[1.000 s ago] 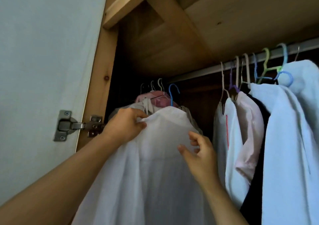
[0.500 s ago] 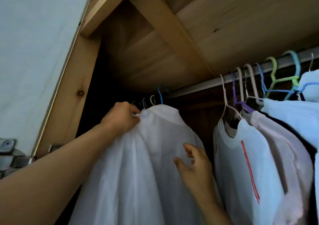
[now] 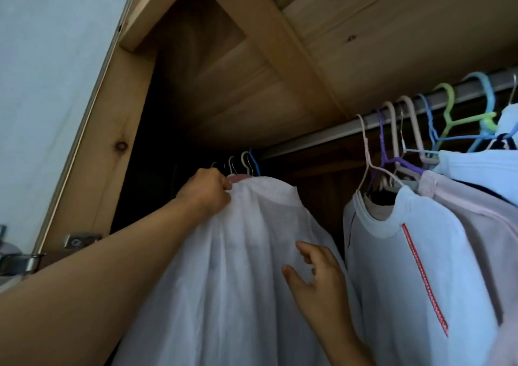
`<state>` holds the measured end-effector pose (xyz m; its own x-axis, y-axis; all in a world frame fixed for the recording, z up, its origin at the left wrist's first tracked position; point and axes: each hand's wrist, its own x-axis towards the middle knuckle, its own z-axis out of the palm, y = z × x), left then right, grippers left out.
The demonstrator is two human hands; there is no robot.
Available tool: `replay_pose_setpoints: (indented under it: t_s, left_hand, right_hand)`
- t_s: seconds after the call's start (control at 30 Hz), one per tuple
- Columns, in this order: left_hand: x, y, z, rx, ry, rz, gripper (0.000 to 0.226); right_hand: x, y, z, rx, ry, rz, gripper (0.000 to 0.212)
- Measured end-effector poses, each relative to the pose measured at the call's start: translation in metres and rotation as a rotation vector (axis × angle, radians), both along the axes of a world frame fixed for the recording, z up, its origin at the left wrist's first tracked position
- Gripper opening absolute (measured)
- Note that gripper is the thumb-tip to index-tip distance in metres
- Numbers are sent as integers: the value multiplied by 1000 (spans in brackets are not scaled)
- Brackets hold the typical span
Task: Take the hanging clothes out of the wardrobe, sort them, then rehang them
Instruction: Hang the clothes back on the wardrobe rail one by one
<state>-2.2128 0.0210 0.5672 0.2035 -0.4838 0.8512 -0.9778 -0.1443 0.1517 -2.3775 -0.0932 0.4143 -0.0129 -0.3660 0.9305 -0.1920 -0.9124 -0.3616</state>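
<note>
1. Under the metal rail (image 3: 330, 136), at its left end, hangs a sheer white garment (image 3: 246, 267), its top just below a bunch of hanger hooks (image 3: 244, 165), one of them blue.
2. Left hand (image 3: 206, 190): fingers curled and pinching the white garment's top edge, directly below those hooks. A trace of pink fabric (image 3: 236, 178) shows beside the knuckles.
3. Right hand (image 3: 319, 284): fingers spread and loosely bent, released, gripping nothing; it sits against the garment's right flank, well below the rail. Whether the fingertips touch the cloth cannot be told.
4. Right of the white garment, apart from it along the same rail, hangs a pale t-shirt (image 3: 414, 267) with a red stripe, followed by a pinkish garment (image 3: 482, 225) and a light-blue one (image 3: 482, 166).
5. Coloured hangers (image 3: 448, 104), namely purple, cream, blue and green, hook over the rail above these.
6. Left of the rail stand the wooden frame (image 3: 112, 130) and a door hinge (image 3: 78, 241).
</note>
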Motion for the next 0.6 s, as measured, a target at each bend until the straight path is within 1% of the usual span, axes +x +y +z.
replay_pose_setpoints:
  t_s: [0.07,0.13,0.2,0.27,0.37,0.47,0.6]
  left_hand:
    - [-2,1,-2,32,-52,35,20]
    - [-5,6,-2,69,-87,58,17]
    - [-7,12,-5,114,-100,103,24]
    - [-8,18,-11,129,-135,200,30]
    - [-7,28,-17,86,-176,298,37]
    - [-7,36,-13,51,-183,311,42]
    - [-14,33,-5,57,-214,305,43]
  right_hand:
    - [-1,2,-2,-4,11,-5,44]
    - [-2,3,-5,-3,25,-14,44]
    - [-2,3,-8,2,37,-12,45]
    - [0,4,-11,38,52,-4,47]
    - [9,2,-14,162,119,-9,62]
    - [19,-2,-19,282,221,14,73]
    - [28,-4,-24,322,245,49,79]
